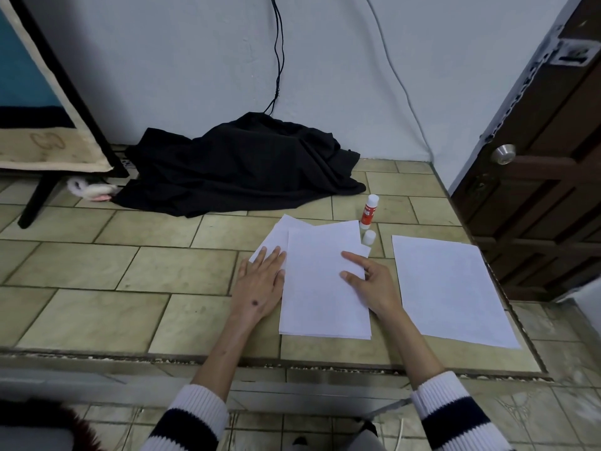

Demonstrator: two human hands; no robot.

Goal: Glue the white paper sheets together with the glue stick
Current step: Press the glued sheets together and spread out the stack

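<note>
A floor of pale greenish rectangular tiles (pixel 97 265) runs back to a grey-white wall, with a crumpled black cloth (pixel 240 170) heaped at its foot and a dark brown panelled door (pixel 536 203) at the far right; the work lies on the tiles in front of the person.

The left hand (pixel 260 284) rests flat and open, fingers spread, pressing the left edge of the loose stack of white paper sheets (pixel 322 288); nothing is grasped, only pinned. The right hand (pixel 370 281) rests on the stack's right side, forefinger and thumb extended on the top sheet, the other fingers curled; whether it pinches an edge I cannot tell. Just behind the stack stands the red-and-white glue stick (pixel 368 211), upright, with its small white cap (pixel 369 237) lying beside it; further right a single white paper sheet (pixel 448 288) lies apart.

The sheets look thin, limp and light, likely to slide on each other and crease if gripped hard; best lifted by a corner or edge, with the flat palm steadying the rest; the stick is rigid and best held around its barrel.
</note>
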